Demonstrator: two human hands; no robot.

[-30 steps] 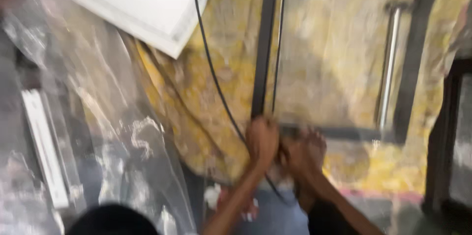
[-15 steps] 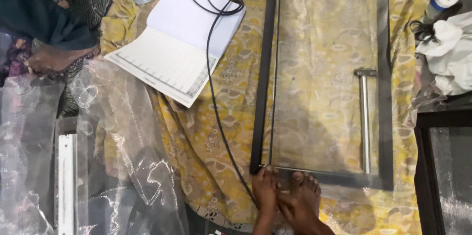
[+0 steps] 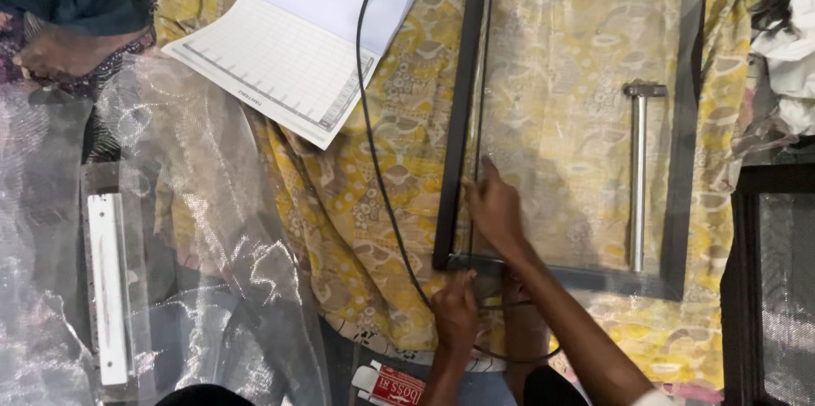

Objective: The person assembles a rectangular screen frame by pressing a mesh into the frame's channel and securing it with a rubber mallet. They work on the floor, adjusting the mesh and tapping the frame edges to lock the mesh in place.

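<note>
While the right hand (image 3: 495,209) lies flat with its fingers spread on the glass just inside the dark frame (image 3: 459,117), the left hand (image 3: 456,311) pinches the frame's lower left corner, near the bottom centre of the picture. Neither hand is closed around anything loose; the right presses open-palmed, the left grips the corner edge with curled fingers. This glass door panel (image 3: 569,117) fills the middle and right of the view, lying flat on a yellow patterned cloth (image 3: 373,202). A metal bar handle (image 3: 638,177) runs up and down on the panel's right side. A black cable (image 3: 367,100) comes down from the top centre, passes left of the frame and curves under the hands. An open ruled notebook (image 3: 297,58) sits at the upper left, on the cloth. Clear plastic sheeting (image 3: 170,245) covers the left side, with a white strip (image 3: 108,287) beneath it at the lower left. Another person's hand (image 3: 59,49) and dark sleeve show at the far upper left. A small red and white box (image 3: 399,385) lies at the bottom edge.
</note>
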